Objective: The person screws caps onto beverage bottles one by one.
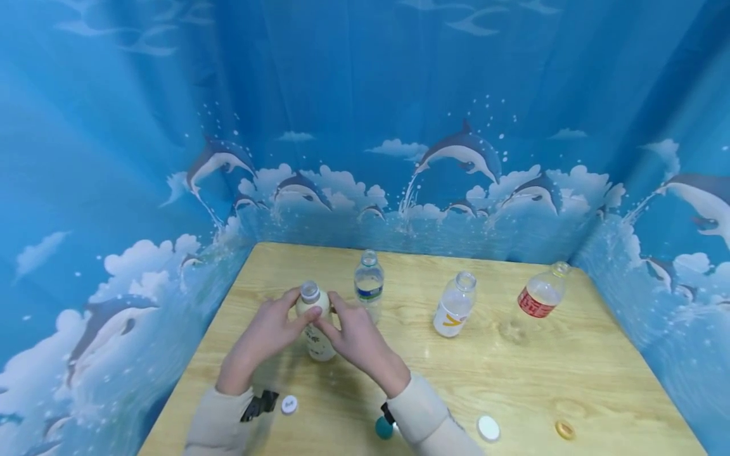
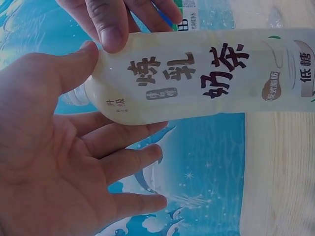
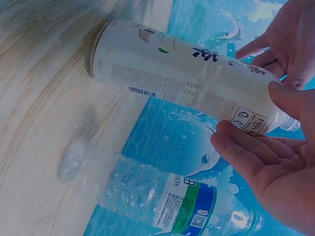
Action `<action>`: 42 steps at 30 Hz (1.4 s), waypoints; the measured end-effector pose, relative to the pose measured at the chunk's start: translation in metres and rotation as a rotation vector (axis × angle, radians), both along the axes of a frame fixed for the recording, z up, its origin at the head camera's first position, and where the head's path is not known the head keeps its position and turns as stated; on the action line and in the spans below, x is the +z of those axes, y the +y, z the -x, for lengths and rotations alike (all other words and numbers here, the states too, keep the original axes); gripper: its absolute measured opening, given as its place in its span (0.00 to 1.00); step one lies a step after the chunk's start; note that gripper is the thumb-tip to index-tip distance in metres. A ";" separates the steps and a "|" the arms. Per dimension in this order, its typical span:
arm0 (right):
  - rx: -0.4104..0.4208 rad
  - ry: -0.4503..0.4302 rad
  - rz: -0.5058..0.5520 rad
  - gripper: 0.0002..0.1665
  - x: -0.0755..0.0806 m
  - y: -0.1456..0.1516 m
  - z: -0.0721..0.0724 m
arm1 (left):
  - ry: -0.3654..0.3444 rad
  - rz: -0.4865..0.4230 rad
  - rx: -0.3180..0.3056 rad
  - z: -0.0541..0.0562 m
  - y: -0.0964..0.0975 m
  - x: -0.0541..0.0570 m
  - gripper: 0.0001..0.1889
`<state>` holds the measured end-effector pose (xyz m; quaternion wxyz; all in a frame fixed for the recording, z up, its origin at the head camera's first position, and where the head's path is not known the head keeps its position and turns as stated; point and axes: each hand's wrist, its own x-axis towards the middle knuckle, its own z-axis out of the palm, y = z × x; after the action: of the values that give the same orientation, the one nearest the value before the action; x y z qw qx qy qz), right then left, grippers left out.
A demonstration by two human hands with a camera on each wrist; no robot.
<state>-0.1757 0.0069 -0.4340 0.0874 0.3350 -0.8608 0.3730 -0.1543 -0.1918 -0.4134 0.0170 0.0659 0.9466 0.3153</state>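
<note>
And here I am at the pale wood-grain table, both hands up at the shoulder of the white bottle, which stands upright on the left part of the wood! My left hand grips it between thumb and forefinger, the other fingers spread out beside it; my right hand holds the opposite side, thumb across the front. The clear neck pokes up between them, brown characters running down the label.

Now to the room: blue curtain wraps the back and both sides, and what a crowd of leaping dolphins, white clouds and sea spray! The table's far edge runs right up against it, and light glints off the grain.

Across the wood, just beyond my right hand, stands the blue-and-green-labelled bottle; further right comes the orange-marked bottle, then the red-labelled bottle near the far right corner. Along the near side, a white cap with dark print lies close to my left cuff, a teal cap beside my right sleeve, then a plain white cap, and a yellow cap furthest right!
</note>
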 end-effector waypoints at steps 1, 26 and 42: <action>0.002 0.008 0.004 0.25 0.000 0.000 0.000 | 0.004 -0.001 0.001 0.000 0.000 0.000 0.45; -0.002 -0.009 0.056 0.32 -0.012 0.009 -0.009 | 0.025 0.036 -0.060 0.002 -0.002 0.009 0.42; -0.072 -0.008 0.045 0.25 -0.019 0.011 -0.016 | 0.039 0.039 -0.092 0.012 -0.006 0.004 0.41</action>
<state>-0.1600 0.0175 -0.4534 0.1050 0.3005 -0.8639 0.3904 -0.1663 -0.1978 -0.4096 0.0141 0.1151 0.9486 0.2945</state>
